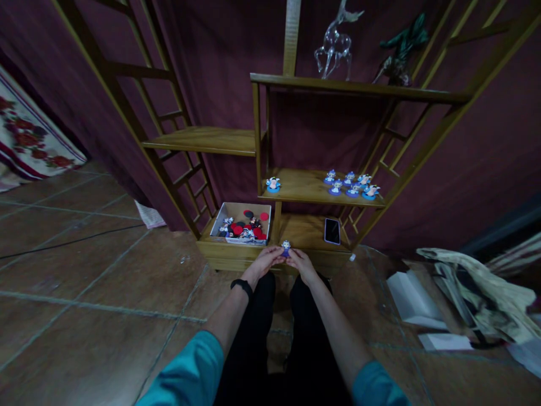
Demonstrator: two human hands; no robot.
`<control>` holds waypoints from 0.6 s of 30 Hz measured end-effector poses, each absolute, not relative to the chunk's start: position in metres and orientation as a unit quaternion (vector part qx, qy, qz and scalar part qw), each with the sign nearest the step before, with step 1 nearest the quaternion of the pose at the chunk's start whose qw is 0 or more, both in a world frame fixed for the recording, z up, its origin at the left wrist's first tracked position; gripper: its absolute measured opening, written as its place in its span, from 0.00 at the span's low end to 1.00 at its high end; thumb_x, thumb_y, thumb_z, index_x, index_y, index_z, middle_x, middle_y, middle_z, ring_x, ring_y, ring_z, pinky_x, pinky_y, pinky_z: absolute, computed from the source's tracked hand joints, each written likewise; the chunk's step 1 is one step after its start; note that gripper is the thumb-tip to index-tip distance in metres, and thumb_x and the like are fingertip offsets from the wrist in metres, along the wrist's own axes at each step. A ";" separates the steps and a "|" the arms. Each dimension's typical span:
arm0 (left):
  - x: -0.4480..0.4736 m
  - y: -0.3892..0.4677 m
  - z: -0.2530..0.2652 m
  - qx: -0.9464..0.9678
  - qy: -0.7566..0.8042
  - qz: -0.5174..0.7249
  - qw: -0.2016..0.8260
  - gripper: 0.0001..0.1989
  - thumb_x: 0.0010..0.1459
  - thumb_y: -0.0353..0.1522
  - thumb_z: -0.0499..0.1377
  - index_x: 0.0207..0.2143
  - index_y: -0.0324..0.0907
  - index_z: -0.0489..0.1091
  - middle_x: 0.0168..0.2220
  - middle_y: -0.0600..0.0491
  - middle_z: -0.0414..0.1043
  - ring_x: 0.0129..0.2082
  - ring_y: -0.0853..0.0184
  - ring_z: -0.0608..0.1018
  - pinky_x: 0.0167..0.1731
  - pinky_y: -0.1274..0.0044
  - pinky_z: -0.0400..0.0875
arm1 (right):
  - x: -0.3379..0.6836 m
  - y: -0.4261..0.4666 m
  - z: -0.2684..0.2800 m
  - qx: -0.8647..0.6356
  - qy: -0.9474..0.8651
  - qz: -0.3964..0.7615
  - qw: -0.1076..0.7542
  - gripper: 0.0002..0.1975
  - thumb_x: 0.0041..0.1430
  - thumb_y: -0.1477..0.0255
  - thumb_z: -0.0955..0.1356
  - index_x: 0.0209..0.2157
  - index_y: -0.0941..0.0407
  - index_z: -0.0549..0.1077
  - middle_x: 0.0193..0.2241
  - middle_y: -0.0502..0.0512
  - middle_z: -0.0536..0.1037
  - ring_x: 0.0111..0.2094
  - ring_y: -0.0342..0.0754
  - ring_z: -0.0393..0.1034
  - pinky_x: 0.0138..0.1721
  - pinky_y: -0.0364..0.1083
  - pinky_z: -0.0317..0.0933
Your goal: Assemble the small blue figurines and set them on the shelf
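Note:
Between my two hands, in front of the low shelf, is a small figurine with a pale head and a purple round base. My left hand pinches its base from the left, and my right hand grips it from the right. To the left, a white box holds a jumble of figurines and red and black discs. On the middle shelf one figurine on a blue base stands at the left end. Several more figurines, on purple or blue bases, stand grouped at the right end.
A phone lies on the bottom shelf at right. A clear deer ornament and a dark green figure stand on the upper shelf. White boxes and a cloth bag lie on the tiled floor at right.

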State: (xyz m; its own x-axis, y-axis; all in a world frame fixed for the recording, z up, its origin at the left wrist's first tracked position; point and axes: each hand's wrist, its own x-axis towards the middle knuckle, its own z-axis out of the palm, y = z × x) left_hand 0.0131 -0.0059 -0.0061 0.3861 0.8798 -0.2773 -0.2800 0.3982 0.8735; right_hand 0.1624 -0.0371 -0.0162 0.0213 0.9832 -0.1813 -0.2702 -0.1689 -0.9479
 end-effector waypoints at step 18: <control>0.012 -0.009 -0.004 0.405 0.354 0.429 0.726 0.21 0.36 0.27 0.70 0.37 0.35 0.74 0.36 0.45 0.76 0.33 0.67 0.76 0.40 0.74 0.66 | 0.163 -0.042 -0.012 -0.452 -0.410 0.553 0.567 0.21 0.38 0.65 0.73 0.38 0.55 0.75 0.38 0.54 0.79 0.41 0.51 0.72 0.48 0.52 0.61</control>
